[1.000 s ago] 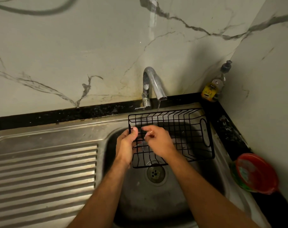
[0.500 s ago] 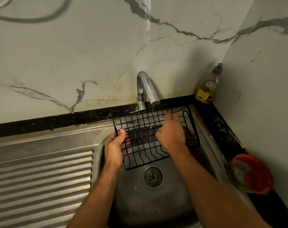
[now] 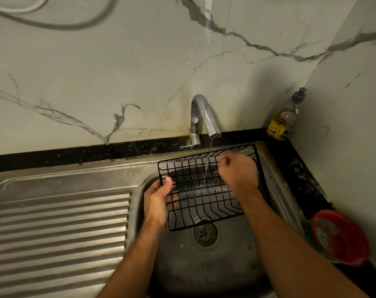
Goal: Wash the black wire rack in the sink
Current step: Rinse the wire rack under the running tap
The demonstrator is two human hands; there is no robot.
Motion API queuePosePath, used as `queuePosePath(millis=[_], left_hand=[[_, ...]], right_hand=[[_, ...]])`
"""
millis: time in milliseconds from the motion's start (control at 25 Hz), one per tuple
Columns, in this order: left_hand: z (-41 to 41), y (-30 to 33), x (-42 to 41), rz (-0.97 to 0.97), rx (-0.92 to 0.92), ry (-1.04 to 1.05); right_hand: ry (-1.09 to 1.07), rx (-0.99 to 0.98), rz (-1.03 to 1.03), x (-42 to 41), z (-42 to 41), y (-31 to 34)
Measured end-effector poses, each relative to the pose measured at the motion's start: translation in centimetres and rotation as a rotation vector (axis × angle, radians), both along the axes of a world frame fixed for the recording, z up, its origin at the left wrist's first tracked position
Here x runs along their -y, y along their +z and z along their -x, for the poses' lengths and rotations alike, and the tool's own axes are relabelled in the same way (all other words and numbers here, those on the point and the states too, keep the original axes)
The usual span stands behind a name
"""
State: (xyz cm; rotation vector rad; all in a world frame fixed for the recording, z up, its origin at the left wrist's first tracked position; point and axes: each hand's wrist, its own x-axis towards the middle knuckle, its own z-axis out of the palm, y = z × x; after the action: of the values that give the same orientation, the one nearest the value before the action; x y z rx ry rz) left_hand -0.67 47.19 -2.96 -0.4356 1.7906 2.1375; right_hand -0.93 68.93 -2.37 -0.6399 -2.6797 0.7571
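Rack: black wire rack (image 3: 204, 190) is held over the basin of the sink (image 3: 215, 265), above and just behind the drain (image 3: 204, 233), under the tap.
Left hand: left hand (image 3: 159, 201) grips the rack's left edge, thumb hooked over the top corner wire and fingers curled underneath.
Right hand: right hand (image 3: 238, 173) lies on the rack's right portion with fingers curled down onto the wires; whether it pinches a wire or only rubs cannot be told.
Water: a thin stream falls from the faucet (image 3: 204, 119) onto the grid just left of the right hand.
Step in hand: by the look of it, rubbing the wires under the running water.
Doing it well: the left grip should stay firm while the right hand works wire by wire, and the rack should slide so each section passes under the narrow stream; the upturned edges and crossings likely need the most attention.
Orientation: open side faces up toward the camera, far edge raised, near edge dipping toward the drain.
Long axis: runs left to right across the basin, roughly parallel to the back wall.
Nearby: soap bottle (image 3: 283, 119) stands in the back right corner; red bowl (image 3: 341, 237) sits on the counter to the right.
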Motion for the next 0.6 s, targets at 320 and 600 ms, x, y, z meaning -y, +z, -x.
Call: queuePosePath(millis=[320,600], left_hand=[[-0.2,0.5,-1.6,0.038,-0.046,-0.067],[1.0,0.9,-1.9,0.029,-0.049,-0.109]], right_hand=[[-0.212,0.399,0.329,5.4,1.4,-0.2],[0.638,0.366,0.013,8.4,-0.8,-0.7]])
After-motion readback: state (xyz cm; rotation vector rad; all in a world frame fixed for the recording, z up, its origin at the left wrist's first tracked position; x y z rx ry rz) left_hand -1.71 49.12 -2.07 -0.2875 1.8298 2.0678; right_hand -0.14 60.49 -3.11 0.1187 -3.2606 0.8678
